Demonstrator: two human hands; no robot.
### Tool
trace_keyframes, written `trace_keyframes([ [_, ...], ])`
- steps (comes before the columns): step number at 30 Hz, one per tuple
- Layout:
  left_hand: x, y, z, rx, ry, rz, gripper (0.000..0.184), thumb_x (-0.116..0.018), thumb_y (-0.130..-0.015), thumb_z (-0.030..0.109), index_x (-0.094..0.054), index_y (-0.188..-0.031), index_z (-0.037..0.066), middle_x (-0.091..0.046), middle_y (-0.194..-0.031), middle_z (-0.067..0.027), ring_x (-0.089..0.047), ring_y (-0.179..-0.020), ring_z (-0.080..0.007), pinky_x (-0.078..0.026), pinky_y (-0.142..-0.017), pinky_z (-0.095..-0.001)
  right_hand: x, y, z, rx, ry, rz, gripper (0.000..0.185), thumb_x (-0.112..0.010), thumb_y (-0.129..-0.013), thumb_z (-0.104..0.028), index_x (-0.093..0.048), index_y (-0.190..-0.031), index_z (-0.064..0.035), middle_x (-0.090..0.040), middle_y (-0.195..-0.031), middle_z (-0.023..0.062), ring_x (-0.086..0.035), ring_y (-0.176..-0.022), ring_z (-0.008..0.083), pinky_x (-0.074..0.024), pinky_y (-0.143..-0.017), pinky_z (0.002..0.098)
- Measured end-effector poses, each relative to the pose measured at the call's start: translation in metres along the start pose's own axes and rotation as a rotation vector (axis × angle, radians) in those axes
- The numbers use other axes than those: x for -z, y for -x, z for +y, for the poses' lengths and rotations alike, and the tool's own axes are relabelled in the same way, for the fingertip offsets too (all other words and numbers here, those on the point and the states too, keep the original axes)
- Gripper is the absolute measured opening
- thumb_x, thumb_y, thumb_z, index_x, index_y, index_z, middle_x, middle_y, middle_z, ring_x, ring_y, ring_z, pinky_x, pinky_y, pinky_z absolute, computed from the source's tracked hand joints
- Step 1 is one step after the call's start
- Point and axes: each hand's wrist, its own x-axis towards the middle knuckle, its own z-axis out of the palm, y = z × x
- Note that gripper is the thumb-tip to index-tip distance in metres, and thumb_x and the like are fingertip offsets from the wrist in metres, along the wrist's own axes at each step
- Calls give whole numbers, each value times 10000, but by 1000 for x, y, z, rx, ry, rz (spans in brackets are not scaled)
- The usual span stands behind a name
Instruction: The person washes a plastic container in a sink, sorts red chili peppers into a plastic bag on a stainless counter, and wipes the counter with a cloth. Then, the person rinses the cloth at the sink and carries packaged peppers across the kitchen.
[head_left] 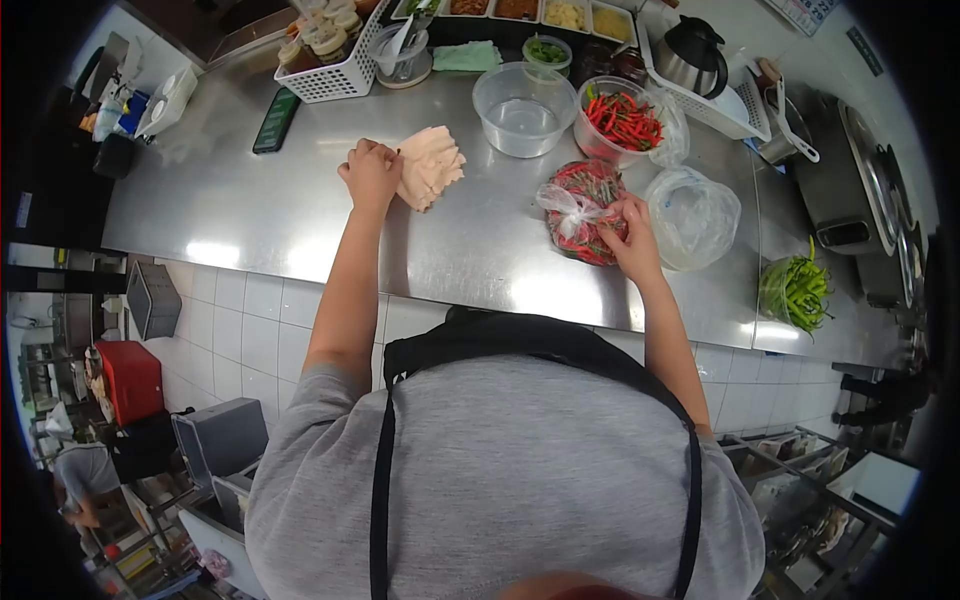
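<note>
My left hand (370,176) is closed, its fingers curled at the left edge of a crumpled peach-coloured cloth (431,167) on the steel counter. My right hand (631,236) grips the right side of a clear plastic bag of red chillies (585,180), which is knotted at the top and rests on the counter. Right of that hand stands a clear round container with a plastic bag in it (694,218). Behind the chilli bag are a tub of loose red chillies (622,122) and a clear plastic bowl (524,115).
A phone (277,120) lies at the left, near a white basket of bottles (335,80). Green chillies (800,292) fill a container at the right front. A steel jug (690,58) and a green cloth (466,56) are at the back. Another person (85,480) is far left.
</note>
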Motion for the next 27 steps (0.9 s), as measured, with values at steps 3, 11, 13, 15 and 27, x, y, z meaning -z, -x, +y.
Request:
trace_keyframes([
  [3,-4,-8,5,105,-38,-67,146,-662,-686,269,-659,-750,138,-554,-951,-19,-502,-937,-228,-322,-819,-433,-3,0,8,22,6,27,289,-675,-711,-140,-533,-943,-44,-463,-1147,176,-469,-1075,338,-386,-897,368],
  [11,-18,-42,-16,276,-133,-401,240,-602,-702,346,-672,-805,140,-562,-1026,-56,-514,-1011,-267,-339,-840,-509,-2,3,8,13,4,50,304,-675,-703,-166,-550,-963,-71,-466,-1158,158,-473,-1065,328,-389,-896,365],
  [13,-18,-44,-14,235,-163,-391,240,-599,-702,349,-673,-805,145,-562,-1027,-57,-516,-1008,-265,-339,-837,-510,-2,4,9,11,14,66,309,-676,-687,-154,-549,-957,-74,-466,-1157,154,-466,-1074,330,-389,-895,374],
  [15,-19,-43,-16,205,-193,-376,241,-597,-701,353,-674,-805,150,-562,-1027,-57,-518,-1004,-263,-339,-833,-511,-1,3,8,15,-36,50,304,-676,-683,-149,-546,-948,-76,-466,-1156,154,-461,-1080,331,-385,-899,381],
  [27,31,-38,115,-274,791,-146,126,-679,-726,117,-610,-742,13,-555,-772,-75,-538,-725,-171,-423,-652,-275,-2,5,12,21,-9,59,325,-671,-681,-167,-525,-961,-90,-453,-1186,119,-449,-1063,341,-384,-889,403],
])
